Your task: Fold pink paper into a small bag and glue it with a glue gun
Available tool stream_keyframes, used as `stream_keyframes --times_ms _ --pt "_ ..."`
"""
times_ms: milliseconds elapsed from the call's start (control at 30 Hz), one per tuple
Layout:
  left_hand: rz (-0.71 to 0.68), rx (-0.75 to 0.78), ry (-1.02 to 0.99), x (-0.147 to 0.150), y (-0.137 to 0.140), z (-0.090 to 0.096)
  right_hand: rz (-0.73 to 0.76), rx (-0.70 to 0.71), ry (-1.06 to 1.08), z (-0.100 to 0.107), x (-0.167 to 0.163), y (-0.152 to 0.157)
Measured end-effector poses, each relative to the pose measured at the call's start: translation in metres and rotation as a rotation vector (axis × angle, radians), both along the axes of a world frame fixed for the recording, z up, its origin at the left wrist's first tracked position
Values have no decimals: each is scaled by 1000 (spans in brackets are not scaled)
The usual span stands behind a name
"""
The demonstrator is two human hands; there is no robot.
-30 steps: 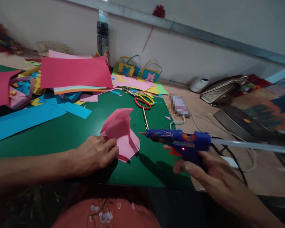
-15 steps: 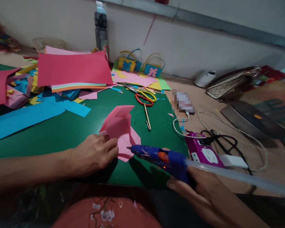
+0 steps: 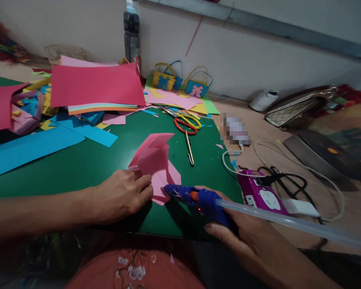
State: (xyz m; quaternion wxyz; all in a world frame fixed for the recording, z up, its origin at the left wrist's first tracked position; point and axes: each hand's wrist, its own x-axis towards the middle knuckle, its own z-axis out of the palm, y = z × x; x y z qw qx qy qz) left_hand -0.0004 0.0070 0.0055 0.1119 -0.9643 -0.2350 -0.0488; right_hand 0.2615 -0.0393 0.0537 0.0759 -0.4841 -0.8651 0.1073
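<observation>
A folded piece of pink paper (image 3: 155,164) stands partly upright on the green board (image 3: 108,160). My left hand (image 3: 123,194) pinches its left lower edge, fingers closed on it. In my right hand (image 3: 237,224) is a blue hot glue gun (image 3: 204,200), its small red light lit and a long clear glue stick (image 3: 267,216) running out of its back. The nozzle points left at the paper's lower flap; I cannot tell whether it touches. Beyond the paper lie scissors (image 3: 186,123) with red and yellow handles and a gold pen (image 3: 189,148).
Stacked coloured paper (image 3: 96,86) and blue strips (image 3: 33,150) lie at the left. Small paper bags (image 3: 195,89) stand by the wall. To the right are a purple power socket (image 3: 261,192) with cables, a blurred-out object (image 3: 236,130) and a patterned purse (image 3: 297,108).
The glue gun in my right hand has turned and shifted slightly left, its nozzle now over the paper's lower flap. My left hand keeps its hold. The view has shifted a little.
</observation>
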Motion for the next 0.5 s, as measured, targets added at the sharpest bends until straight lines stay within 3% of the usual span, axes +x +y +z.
stream_keyframes --times_ms 200,500 --pt "-2 -2 7 0 1 2 42 101 -71 0 7 -4" --pt "-13 -36 1 0 2 3 53 43 -118 3 16 -8"
